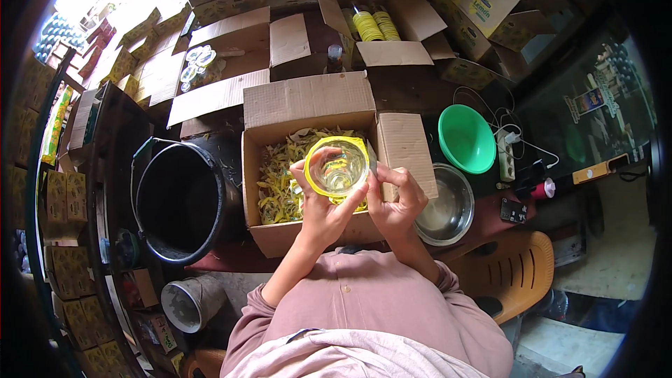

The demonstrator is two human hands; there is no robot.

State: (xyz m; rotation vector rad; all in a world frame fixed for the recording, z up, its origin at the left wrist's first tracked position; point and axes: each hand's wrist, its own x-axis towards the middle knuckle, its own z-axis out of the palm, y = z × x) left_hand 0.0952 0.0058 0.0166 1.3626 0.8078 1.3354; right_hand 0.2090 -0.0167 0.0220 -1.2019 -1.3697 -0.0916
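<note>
A round clear plastic jar with a yellow rim (pixel 339 171) is held up over an open cardboard box, its round face turned toward me. My left hand (pixel 323 211) is closed around its lower left side, thumb along the near edge. Against the right edge of the jar, my right hand (pixel 399 201) pinches with thumb and fingertips; a thin see-through edge shows there. Beneath both hands, the cardboard box (pixel 308 105) holds many yellow wrapped pieces (pixel 278 168). Part of that filling is hidden by the jar and my hands.
Left of the box stands a black bucket (pixel 148 203), with a grey bucket (pixel 183 304) below it. To the right are a green bowl (pixel 467 138), a metal bowl (pixel 458 217), a power strip (pixel 505 157) and an orange chair (pixel 514 266). Behind, an open carton holds stacked yellow lids (pixel 367 26).
</note>
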